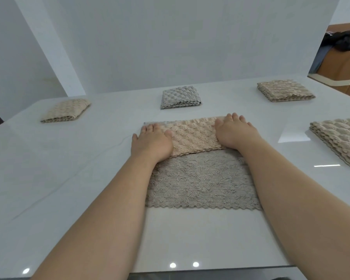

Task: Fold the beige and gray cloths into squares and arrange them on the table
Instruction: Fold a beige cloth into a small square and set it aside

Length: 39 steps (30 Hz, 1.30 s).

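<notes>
Cloth (200,178) in work lies on the white table (69,178), the biggest thing here, square to the near edge and between the two forearms, within easy reach of both hands. Its far part is turned back toward the person as a beige flap (192,136) on top of the grayer underside, so the fold runs straight across. It looks like the first fold of several.

At the right edge of the table sits a stack (339,138) of beige cloths, partly out of view. I take these to be waiting their turn, kept to one side so the middle stays free for folding.

Along the far side three folded squares lie well apart in a row: the left square (66,111), beige; the gray square (180,97) in the middle; and the right square (285,90), beige. The spacing suggests finished pieces set out on display, with gaps left for more.

The left hand (152,142) rests on the left end of the flap and the right hand (234,132) on its right end. Both lie flat with fingers straight, gripping nothing, palms down. Held like this, they likely press the crease and keep the flap's edges lined up.
</notes>
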{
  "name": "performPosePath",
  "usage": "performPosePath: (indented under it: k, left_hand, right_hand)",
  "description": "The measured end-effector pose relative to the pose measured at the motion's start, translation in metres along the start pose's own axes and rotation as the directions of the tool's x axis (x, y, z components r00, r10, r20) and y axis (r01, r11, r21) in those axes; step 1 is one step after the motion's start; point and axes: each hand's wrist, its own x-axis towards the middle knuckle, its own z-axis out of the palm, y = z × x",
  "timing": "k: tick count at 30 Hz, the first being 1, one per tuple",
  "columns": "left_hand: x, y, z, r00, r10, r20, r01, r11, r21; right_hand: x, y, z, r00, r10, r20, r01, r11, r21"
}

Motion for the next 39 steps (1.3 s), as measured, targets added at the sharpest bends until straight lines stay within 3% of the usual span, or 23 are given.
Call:
performPosePath:
  k: [6, 11, 15, 22, 30, 34, 39]
  left_hand:
    - [0.005, -0.012, -0.006, 0.987, -0.049, -0.156, 0.043, 0.998, -0.036]
    - [0.01, -0.018, -0.012, 0.954, -0.137, -0.267, 0.111, 0.988, -0.11]
    - [0.013, -0.025, -0.012, 0.94, -0.175, -0.294, 0.149, 0.983, -0.11]
    - [0.01, -0.021, -0.014, 0.912, -0.205, -0.356, 0.109, 0.956, -0.271]
    - [-0.009, 0.001, -0.03, 0.83, -0.119, -0.545, -0.206, 0.842, -0.499]
    - [-0.023, 0.013, -0.038, 0.703, 0.094, -0.705, -0.437, 0.839, -0.323]
    - [-0.033, 0.019, -0.035, 0.504, 0.295, -0.812, -0.619, 0.779, -0.102]
  right_hand:
    - [-0.002, 0.008, -0.006, 0.995, 0.056, -0.087, -0.064, 0.994, -0.084]
    - [0.002, 0.011, -0.006, 0.985, 0.133, -0.113, -0.135, 0.991, -0.015]
    - [0.002, 0.009, -0.009, 0.997, 0.041, -0.072, -0.045, 0.998, -0.053]
    - [0.008, 0.011, -0.006, 0.993, -0.053, -0.101, 0.052, 0.999, -0.012]
    - [-0.003, 0.005, -0.013, 0.98, -0.077, -0.185, 0.063, 0.994, -0.084]
    - [-0.008, -0.002, -0.018, 0.936, -0.219, -0.276, 0.209, 0.976, -0.066]
    - [-0.018, -0.016, -0.02, 0.811, -0.443, -0.382, 0.506, 0.859, 0.078]
